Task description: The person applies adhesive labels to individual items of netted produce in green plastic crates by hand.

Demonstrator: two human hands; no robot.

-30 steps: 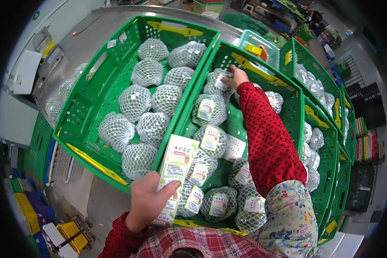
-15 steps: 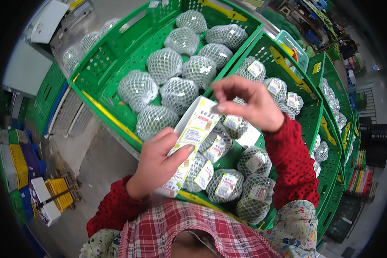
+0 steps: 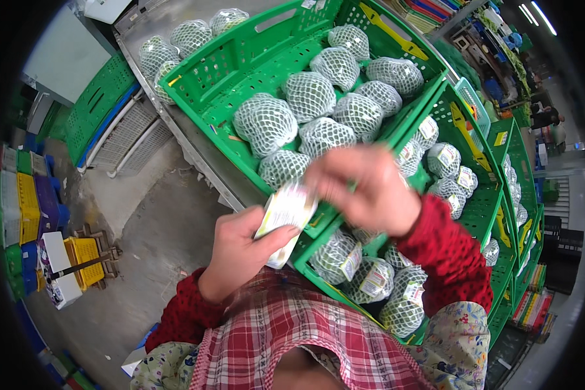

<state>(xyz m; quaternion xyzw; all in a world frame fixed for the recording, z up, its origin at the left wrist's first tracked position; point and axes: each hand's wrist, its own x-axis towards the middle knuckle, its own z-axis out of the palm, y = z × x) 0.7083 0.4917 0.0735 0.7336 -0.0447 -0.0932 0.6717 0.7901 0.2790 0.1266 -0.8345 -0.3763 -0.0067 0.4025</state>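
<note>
My left hand (image 3: 237,250) is closed on a strip of printed white-and-green labels (image 3: 285,213), with the thumb pressed across its face. At the strip's upper end is my right hand (image 3: 370,188), its fingers smeared by motion; whether they pinch a label cannot be told. Beyond my hands, a green crate (image 3: 214,123) holds several round fruits in white foam nets (image 3: 264,123) with no labels showing. In a second green crate (image 3: 458,104), partly hidden by my right arm, lie netted fruits bearing labels (image 3: 372,281).
More green crates (image 3: 510,146) with netted fruits stand in a row at the right. Several netted fruits (image 3: 190,38) rest on a metal table (image 3: 136,45) beyond the first crate. A yellow crate (image 3: 84,260) and stacked coloured crates (image 3: 29,214) stand on the floor at left.
The crates have shifted up and right in view. My right hand has moved down and left against the strip, which now looks shorter and more tilted. My left hand keeps its hold.
</note>
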